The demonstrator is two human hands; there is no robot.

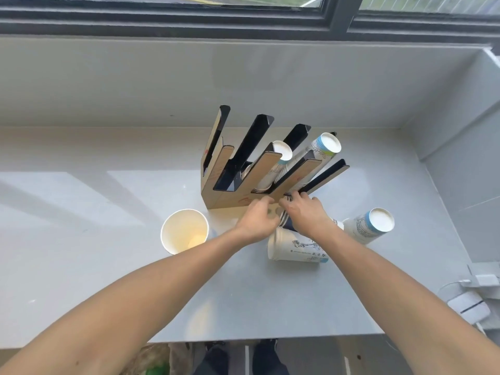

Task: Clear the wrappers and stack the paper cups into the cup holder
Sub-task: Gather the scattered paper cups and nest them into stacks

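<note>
Both bare hands met at the front foot of the upright cup holder [227, 196], a slotted rack of tan board faces with glossy black inner walls, its tall prongs rising away from the grip. The left hand [257, 220] was curled, fingers bent inward; what it pinched, if anything, could not be told. The right hand [305, 212] closed over a dark, striped paper cup [285, 221], its rim end pressed toward the holder's base and largely hidden beneath the palm. Above the grip, two slots held inverted stacks: a white-based stack of paper cups [281, 155] and a taller printed stack with a blue-and-green band [324, 147]. Left of the grip stood an open white paper cup with a cream interior [185, 231], upright, apart from the hands. Just below the right wrist lay a white printed paper cup on its side [295, 247]; to the right of the grip another printed cup with a blue band [370, 228] lay tilted, base outward. All rested on a smooth, matt pale-grey countertop [81, 239], backed by a grey upstand and a dark-framed window [243, 17]. White plastic devices with a cable [470, 307] sat at the counter's near right edge.
</note>
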